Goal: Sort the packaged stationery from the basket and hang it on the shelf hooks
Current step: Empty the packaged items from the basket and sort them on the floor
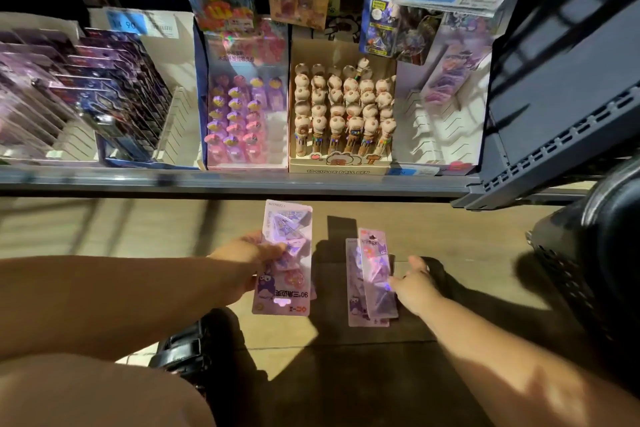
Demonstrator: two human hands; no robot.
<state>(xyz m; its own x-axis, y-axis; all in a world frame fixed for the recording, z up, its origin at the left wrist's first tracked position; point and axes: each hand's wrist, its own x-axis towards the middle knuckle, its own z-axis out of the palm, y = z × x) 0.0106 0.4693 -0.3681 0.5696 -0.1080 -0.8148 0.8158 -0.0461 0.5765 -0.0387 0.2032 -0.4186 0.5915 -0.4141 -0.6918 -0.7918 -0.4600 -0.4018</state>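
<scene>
Looking down past the knees: the left hand (247, 255) has its fingers (277, 248) clamped on a purple stationery pack (287, 218). The right hand (414, 284) pinches two overlapping packs (370, 274) above the floor (138, 225), near the dark basket (588, 253).

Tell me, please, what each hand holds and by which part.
Left hand pinches a purple packet by its left edge; right hand grips two narrower packets by their right edge.

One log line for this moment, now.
left hand: holds pack | right hand: holds two packs | both below shelf | basket: right
</scene>
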